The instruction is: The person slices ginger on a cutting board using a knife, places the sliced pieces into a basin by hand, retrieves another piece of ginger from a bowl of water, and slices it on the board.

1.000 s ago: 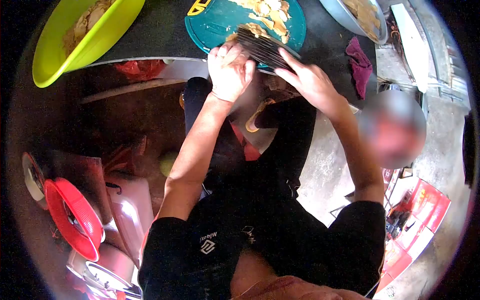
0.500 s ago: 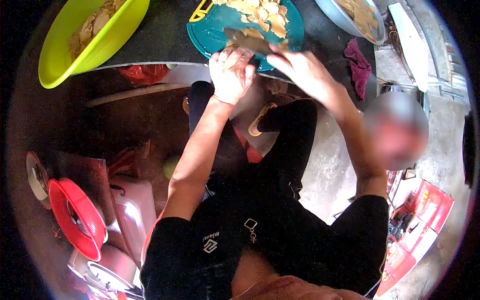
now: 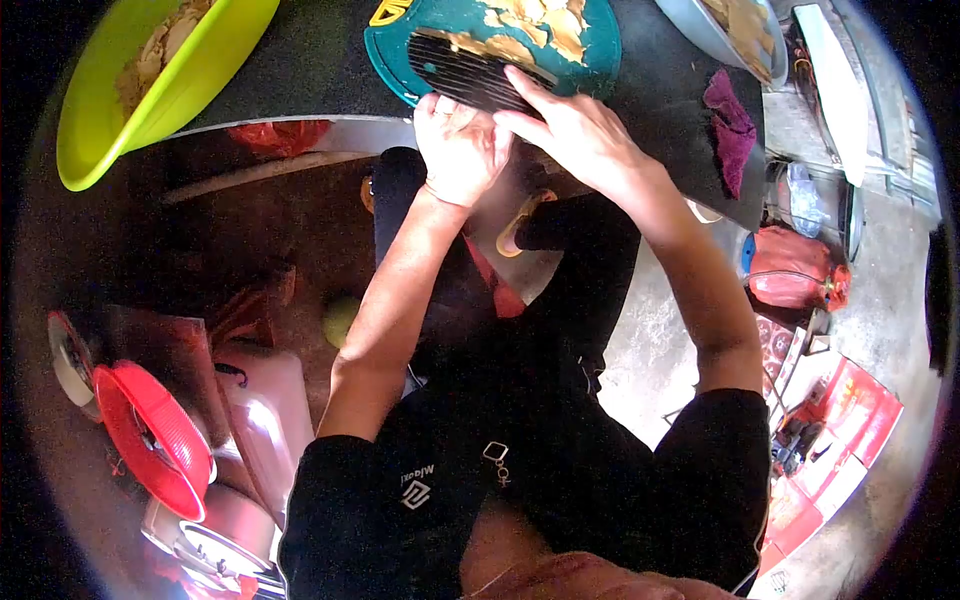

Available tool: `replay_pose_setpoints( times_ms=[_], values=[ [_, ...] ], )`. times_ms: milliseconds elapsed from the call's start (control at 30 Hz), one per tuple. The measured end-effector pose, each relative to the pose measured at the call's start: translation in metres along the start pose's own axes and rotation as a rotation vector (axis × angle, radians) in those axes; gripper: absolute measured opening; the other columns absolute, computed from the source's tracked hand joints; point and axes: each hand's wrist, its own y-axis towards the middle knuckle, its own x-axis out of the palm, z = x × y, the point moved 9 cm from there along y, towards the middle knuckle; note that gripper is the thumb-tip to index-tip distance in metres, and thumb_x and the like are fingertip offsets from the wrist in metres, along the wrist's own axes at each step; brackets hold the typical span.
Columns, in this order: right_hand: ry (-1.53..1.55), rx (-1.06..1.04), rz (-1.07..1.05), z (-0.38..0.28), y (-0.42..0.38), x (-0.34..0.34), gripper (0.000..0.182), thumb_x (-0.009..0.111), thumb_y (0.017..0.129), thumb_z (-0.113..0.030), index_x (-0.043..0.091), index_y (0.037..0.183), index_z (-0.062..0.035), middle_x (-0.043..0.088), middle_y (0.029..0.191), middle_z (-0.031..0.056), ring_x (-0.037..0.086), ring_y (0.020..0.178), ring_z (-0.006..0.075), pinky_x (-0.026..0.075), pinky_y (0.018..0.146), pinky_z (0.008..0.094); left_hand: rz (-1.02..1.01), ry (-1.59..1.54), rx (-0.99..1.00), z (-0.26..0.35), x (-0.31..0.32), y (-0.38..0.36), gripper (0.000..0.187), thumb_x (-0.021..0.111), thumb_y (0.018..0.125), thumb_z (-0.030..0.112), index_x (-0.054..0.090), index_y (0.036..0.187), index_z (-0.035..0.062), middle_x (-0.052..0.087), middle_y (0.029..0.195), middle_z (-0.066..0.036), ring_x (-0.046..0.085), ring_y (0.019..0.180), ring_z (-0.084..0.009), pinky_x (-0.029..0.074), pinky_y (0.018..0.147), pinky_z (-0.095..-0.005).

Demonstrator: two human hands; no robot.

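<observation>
My right hand grips the end of a dark ridged cleaver blade, which lies tilted over a teal cutting board. Beside it, my left hand rests at the board's near edge with fingers curled; whatever is under them is hidden by the blade. Pale thin slices are spread over the far part of the board. A yellow handle shows at the board's left corner.
A green basin with pale pieces stands at the left, a light blue bowl of slices at the right. A purple cloth hangs over the dark table's right side. Red baskets lie lower left.
The blade has turned so its broad ridged face shows, and it sits slightly left. My right hand has shifted a little. The blurred round shape at the right has gone from view.
</observation>
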Motion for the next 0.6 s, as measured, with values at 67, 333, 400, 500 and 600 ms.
replay_pose_setpoints(
  times_ms=[67, 333, 400, 500, 600],
  values=[
    [-0.004, -0.024, 0.037, 0.003, -0.001, 0.004, 0.070, 0.050, 0.092, -0.058, 0.041, 0.142, -0.0108, 0.066, 0.078, 0.0244, 0.068, 0.074, 0.0408, 0.054, 0.069, 0.0482, -0.068, 0.028, -0.017, -0.002, 0.006, -0.005, 0.015, 0.064, 0.073, 0.025, 0.068, 0.081, 0.0127, 0.063, 0.083, -0.003, 0.055, 0.083, -0.0233, 0.038, 0.083, -0.0409],
    [-0.014, 0.023, 0.071, 0.019, -0.027, -0.009, 0.066, 0.052, 0.093, -0.053, 0.046, 0.138, -0.0056, 0.065, 0.074, 0.0253, 0.067, 0.076, 0.0413, 0.054, 0.070, 0.0479, -0.036, -0.004, -0.007, 0.004, -0.002, 0.006, 0.012, 0.063, 0.072, 0.023, 0.067, 0.075, 0.0124, 0.063, 0.083, -0.001, 0.053, 0.090, -0.0218, 0.039, 0.083, -0.0401],
    [0.040, 0.043, -0.012, 0.007, -0.009, -0.010, 0.067, 0.050, 0.093, -0.055, 0.045, 0.138, -0.0061, 0.064, 0.073, 0.0249, 0.066, 0.077, 0.0425, 0.053, 0.072, 0.0489, -0.066, 0.014, -0.021, 0.002, 0.002, 0.001, 0.012, 0.062, 0.073, 0.023, 0.066, 0.075, 0.0120, 0.064, 0.083, -0.001, 0.054, 0.089, -0.0217, 0.039, 0.083, -0.0404],
    [0.029, -0.052, 0.066, -0.003, 0.020, -0.003, 0.068, 0.049, 0.093, -0.057, 0.045, 0.138, -0.0061, 0.064, 0.073, 0.0241, 0.066, 0.075, 0.0427, 0.053, 0.071, 0.0487, -0.106, 0.058, -0.041, -0.001, 0.005, 0.001, 0.012, 0.062, 0.074, 0.022, 0.066, 0.074, 0.0115, 0.064, 0.080, -0.002, 0.054, 0.087, -0.0218, 0.038, 0.085, -0.0409],
    [0.036, -0.085, 0.089, -0.001, 0.008, -0.006, 0.066, 0.051, 0.092, -0.055, 0.046, 0.136, -0.0055, 0.064, 0.072, 0.0236, 0.066, 0.074, 0.0422, 0.053, 0.071, 0.0484, -0.140, 0.087, -0.046, 0.001, 0.006, 0.000, 0.011, 0.062, 0.076, 0.022, 0.065, 0.071, 0.0118, 0.063, 0.077, -0.003, 0.054, 0.085, -0.0237, 0.038, 0.086, -0.0413]
  ],
)
